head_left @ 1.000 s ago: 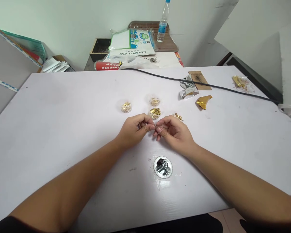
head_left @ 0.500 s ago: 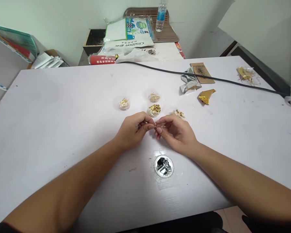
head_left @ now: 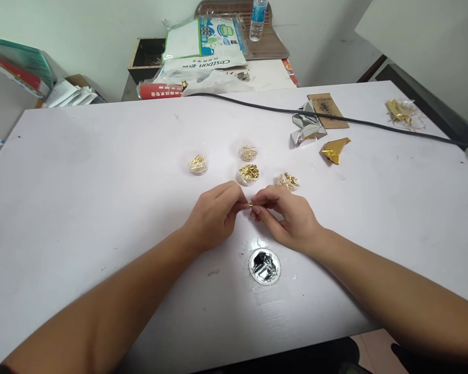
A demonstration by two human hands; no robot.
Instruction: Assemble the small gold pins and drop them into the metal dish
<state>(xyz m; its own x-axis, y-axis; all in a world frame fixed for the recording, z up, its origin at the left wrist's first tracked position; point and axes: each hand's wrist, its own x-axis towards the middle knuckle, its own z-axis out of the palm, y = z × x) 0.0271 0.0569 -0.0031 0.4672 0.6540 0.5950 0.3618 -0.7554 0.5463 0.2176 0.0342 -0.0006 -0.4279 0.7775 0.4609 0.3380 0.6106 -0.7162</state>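
Observation:
My left hand [head_left: 217,214] and my right hand [head_left: 286,214] meet fingertip to fingertip above the table. Between them shows a tiny gold-coloured pin-like piece [head_left: 250,205], pinched by thumb and fingers from both sides. Its exact shape is too small to tell. Just beyond my hands stands a small clear cup of short gold pieces [head_left: 248,174]. Three similar cups surround it: one at the left [head_left: 197,164], one behind [head_left: 248,152], and one at the right [head_left: 287,181], close to my right fingers. Nearer to me lies a round white-rimmed disc with a shiny dark middle [head_left: 264,266].
A black cable [head_left: 273,109] crosses the far side of the white table [head_left: 101,171]. Crumpled silver foil [head_left: 308,136], a gold foil packet [head_left: 335,150] and brown cardboard [head_left: 327,110] lie back right. Behind the table stand a water bottle [head_left: 258,23] and bags [head_left: 203,62].
My left fingers have curled and turned over, with the back of the hand now facing up more. My right hand barely moved. The camera view has shifted slightly.

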